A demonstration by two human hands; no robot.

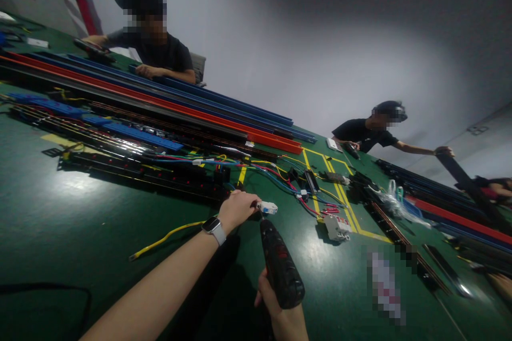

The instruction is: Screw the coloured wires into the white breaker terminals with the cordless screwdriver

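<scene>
My left hand (pixel 239 209), with a watch on the wrist, is closed at the end of a small white terminal block (pixel 269 207) with a blue part. Its fingertips pinch the block's near end, partly hidden. My right hand (pixel 276 298) grips a black and red power screwdriver (pixel 280 261) from below. The tool points away from me, its tip at or very close to the block; contact cannot be made out. Left of my wrist, a yellow wire (pixel 168 237) lies on the green table (pixel 132 293). Beyond my left hand runs a long black rail (pixel 152 173).
A grey circuit breaker (pixel 336 228) stands to the right, near coloured wires (pixel 276 184) and yellow tape lines (pixel 348 208). Long orange (pixel 276 141) and blue rails (pixel 256 112) cross the far side. Two people (pixel 160 48) (pixel 372 130) work across the table. A plastic bag (pixel 400 205) lies right.
</scene>
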